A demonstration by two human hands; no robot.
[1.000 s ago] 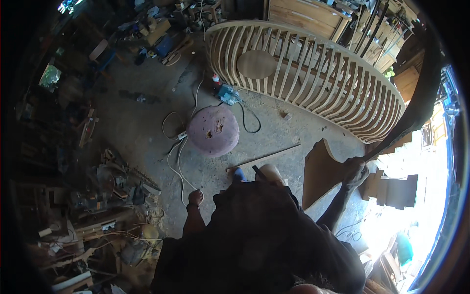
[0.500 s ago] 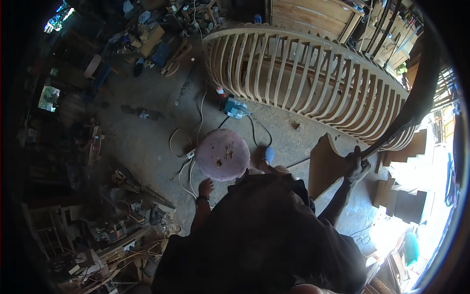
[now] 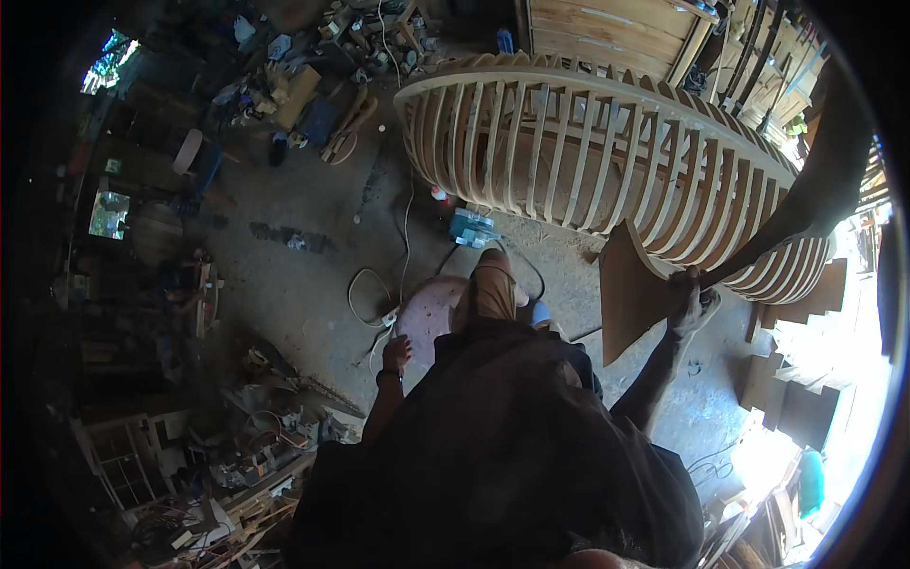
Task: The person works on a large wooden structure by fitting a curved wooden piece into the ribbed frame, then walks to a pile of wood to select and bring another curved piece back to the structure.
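Dusty concrete floor (image 3: 303, 284) fills the middle of a crowded woodworking shop, seen from above a person's head and dark-shirted shoulders. Beyond the person stands a large curved wooden frame (image 3: 607, 171) built of pale ribs and long slats, resembling an upturned boat hull, with timber panels stacked behind it.

At the person's right, the right hand (image 3: 690, 308) is raised and closed on the edge of a flat brown wooden board (image 3: 630, 289), which stands upright on the floor just in front of the ribbed frame; the fingers are wrapped round its edge, though exactly how tightly cannot be told at this size. A dark slanting beam (image 3: 815, 190) runs up from near that hand toward the upper right.

On the other side, the left hand (image 3: 396, 353) hangs low with its fingers loosely curled, holding nothing, just beside a round pinkish stool top (image 3: 428, 313). One knee in tan trousers (image 3: 493, 284) rises over the stool.

A white cable (image 3: 365, 294) loops across the floor near the stool, and a blue power tool (image 3: 472, 228) lies at the foot of the frame. Scrap wood and clutter (image 3: 237, 455) crowd the shadowed left side, and stepped wooden pieces (image 3: 796, 398) sit in bright sunlight on the right.
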